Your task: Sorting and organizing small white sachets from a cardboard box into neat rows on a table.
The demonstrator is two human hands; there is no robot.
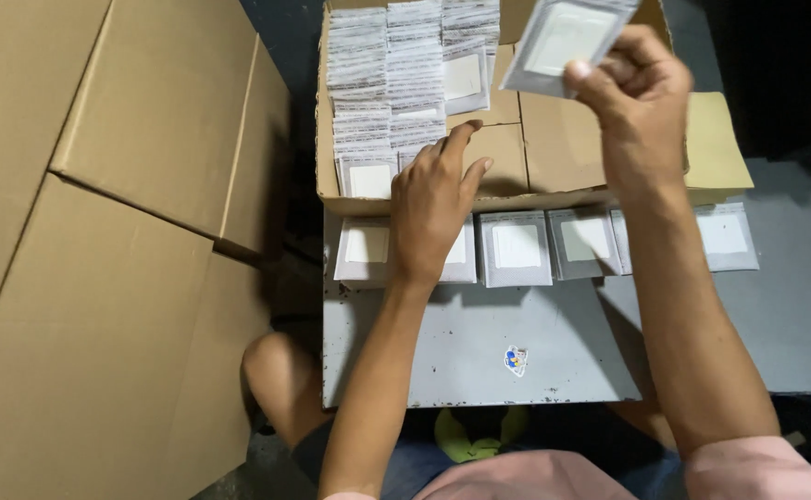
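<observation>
The right hand [642, 93] is holding up one flat grey sachet [565, 37] w/ a white square centre, pinched btwn thumb and fingers at its lower right corner, above the far right part of the open cardboard box [554, 148]. The left hand [433, 199] is resting palm-down on the near wall of that box, fingers loosely spread and reaching twd the packed sachets, gripping nothing as far as the view shows.

Inside the box, three tight rows of upright sachets [396, 74] are filling the far-left portion; the right half of the box floor is showing bare cardboard. So, judging by how things lie, approx. a third to half of the box is looking packed, w/ plenty of room left.

Just near the box, a line of loose sachets [517, 248] is lying flat on the grey metal table [480, 352], running left to right; about five or six are showing, one partly under the left wrist. These are looking like the ones waiting to go in.

A small coloured sticker [515, 359] is sitting on the table's near part. Big flattened cardboard sheets [100, 231] are filling the left side of the scene. The person's knees are showing below the table edge.
</observation>
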